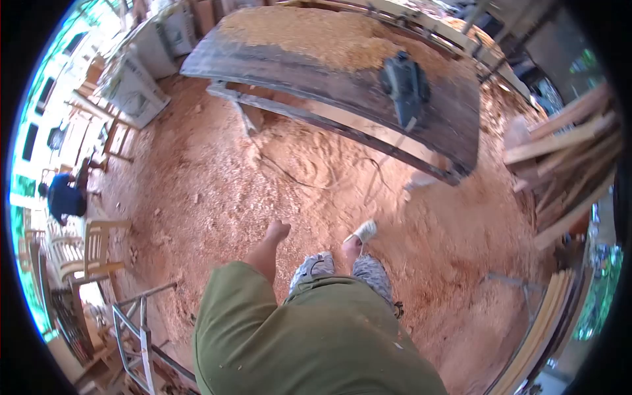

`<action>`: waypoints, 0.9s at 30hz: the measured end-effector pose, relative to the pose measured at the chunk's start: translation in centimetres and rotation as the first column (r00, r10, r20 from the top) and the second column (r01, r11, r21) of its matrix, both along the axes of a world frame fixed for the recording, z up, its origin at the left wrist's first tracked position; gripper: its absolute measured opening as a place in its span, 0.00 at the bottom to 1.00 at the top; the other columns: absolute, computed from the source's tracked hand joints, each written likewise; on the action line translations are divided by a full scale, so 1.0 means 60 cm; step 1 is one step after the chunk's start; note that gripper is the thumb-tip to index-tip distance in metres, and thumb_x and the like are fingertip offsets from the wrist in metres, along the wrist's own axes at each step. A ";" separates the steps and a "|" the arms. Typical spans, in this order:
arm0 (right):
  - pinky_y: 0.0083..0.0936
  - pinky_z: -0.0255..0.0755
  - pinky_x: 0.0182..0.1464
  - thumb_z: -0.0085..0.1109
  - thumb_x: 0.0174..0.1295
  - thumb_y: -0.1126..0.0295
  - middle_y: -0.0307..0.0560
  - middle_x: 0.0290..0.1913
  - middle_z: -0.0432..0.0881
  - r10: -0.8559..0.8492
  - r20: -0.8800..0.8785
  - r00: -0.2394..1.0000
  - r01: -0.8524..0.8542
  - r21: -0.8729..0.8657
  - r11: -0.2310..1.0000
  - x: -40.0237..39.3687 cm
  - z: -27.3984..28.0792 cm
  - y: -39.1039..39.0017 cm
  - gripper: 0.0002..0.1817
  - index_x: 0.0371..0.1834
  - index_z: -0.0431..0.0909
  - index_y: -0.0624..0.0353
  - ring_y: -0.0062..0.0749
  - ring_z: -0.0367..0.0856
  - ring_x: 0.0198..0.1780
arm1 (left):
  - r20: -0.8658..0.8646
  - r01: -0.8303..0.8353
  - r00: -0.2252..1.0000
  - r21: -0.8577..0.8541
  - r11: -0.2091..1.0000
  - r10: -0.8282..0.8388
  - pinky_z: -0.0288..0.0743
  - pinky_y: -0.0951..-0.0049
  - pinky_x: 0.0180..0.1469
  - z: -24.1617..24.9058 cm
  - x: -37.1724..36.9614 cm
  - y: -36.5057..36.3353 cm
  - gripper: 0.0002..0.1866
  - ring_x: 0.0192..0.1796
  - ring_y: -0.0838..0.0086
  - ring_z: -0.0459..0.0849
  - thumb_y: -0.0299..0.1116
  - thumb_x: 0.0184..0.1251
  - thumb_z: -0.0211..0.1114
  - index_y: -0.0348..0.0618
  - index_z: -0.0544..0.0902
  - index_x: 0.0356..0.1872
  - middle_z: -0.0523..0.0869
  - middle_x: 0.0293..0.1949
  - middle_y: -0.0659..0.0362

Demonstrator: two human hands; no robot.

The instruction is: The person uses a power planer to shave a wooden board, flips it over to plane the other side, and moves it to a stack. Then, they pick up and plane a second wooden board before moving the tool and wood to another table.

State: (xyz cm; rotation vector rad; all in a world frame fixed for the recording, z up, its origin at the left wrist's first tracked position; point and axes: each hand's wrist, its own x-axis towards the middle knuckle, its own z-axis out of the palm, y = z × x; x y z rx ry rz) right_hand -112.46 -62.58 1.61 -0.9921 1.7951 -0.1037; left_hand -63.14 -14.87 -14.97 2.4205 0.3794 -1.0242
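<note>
My left hand hangs in front of my body over the shavings-covered floor, its fingers curled in and nothing visible in them. My right hand is hidden beside my body. Ahead stands a long dark-topped table, out of reach of the left hand. On its right part lies a dark power tool that looks like an electric hand planer. A dark cord trails on the floor below the table. One foot in a pale shoe is stepping forward.
Wood shavings heap along the table's far side. Stacked boards lean at the right. At the left are a wooden chair, a metal frame and a person in dark blue. Long planks lie at the lower right.
</note>
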 end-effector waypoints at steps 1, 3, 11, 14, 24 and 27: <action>0.27 0.71 0.29 0.55 0.69 0.53 0.39 0.35 0.76 0.005 -0.005 1.000 -0.005 0.044 0.999 0.031 -0.006 -0.021 0.15 0.46 0.74 0.53 0.27 0.77 0.31 | -0.026 -0.105 0.994 -0.022 0.994 0.104 0.75 0.56 0.64 -0.014 -0.001 0.019 0.36 0.62 0.47 0.80 0.56 0.63 0.62 0.29 0.80 0.57 0.83 0.56 0.36; 0.27 0.71 0.28 0.55 0.69 0.53 0.38 0.33 0.76 0.029 -0.008 1.000 -0.028 0.118 0.993 0.097 -0.023 -0.073 0.15 0.44 0.75 0.52 0.27 0.77 0.29 | 0.097 -0.276 0.958 0.059 0.960 0.269 0.76 0.56 0.61 -0.028 -0.030 0.023 0.38 0.60 0.45 0.82 0.54 0.61 0.66 0.29 0.75 0.61 0.84 0.54 0.36; 0.26 0.71 0.30 0.52 0.72 0.49 0.40 0.40 0.82 0.858 0.386 0.338 -0.917 -0.072 0.393 0.884 -0.044 -0.160 0.21 0.52 0.80 0.54 0.25 0.79 0.34 | -0.092 -0.498 0.865 -0.035 0.866 0.494 0.74 0.57 0.64 0.014 -0.076 0.037 0.37 0.61 0.43 0.81 0.56 0.58 0.63 0.27 0.81 0.53 0.82 0.55 0.31; 0.21 0.72 0.37 0.50 0.75 0.58 0.40 0.41 0.82 0.781 0.619 0.078 -0.972 -0.127 0.197 1.192 0.036 0.020 0.21 0.64 0.76 0.57 0.22 0.78 0.36 | -0.012 -0.734 0.679 -0.001 0.679 0.734 0.76 0.56 0.63 0.045 -0.034 0.039 0.35 0.58 0.45 0.83 0.54 0.60 0.65 0.27 0.81 0.54 0.84 0.53 0.35; 0.29 0.76 0.47 0.60 0.67 0.58 0.44 0.37 0.85 0.816 0.348 -0.462 -0.845 -0.453 -0.285 1.651 0.049 0.605 0.25 0.62 0.76 0.64 0.32 0.83 0.40 | -0.324 -0.885 0.002 -0.441 -0.149 0.946 0.77 0.66 0.29 -0.002 0.239 0.215 0.14 0.29 0.71 0.83 0.41 0.68 0.63 0.37 0.84 0.38 0.86 0.32 0.57; 0.39 0.70 0.64 0.62 0.64 0.54 0.57 0.53 0.83 0.833 0.049 -0.550 -0.688 -0.592 -0.420 1.774 -0.022 0.726 0.31 0.64 0.73 0.65 0.47 0.80 0.58 | -0.233 -0.909 0.089 -0.416 -0.017 0.968 0.78 0.66 0.31 -0.078 0.346 0.287 0.15 0.30 0.70 0.84 0.41 0.68 0.63 0.37 0.84 0.39 0.87 0.33 0.55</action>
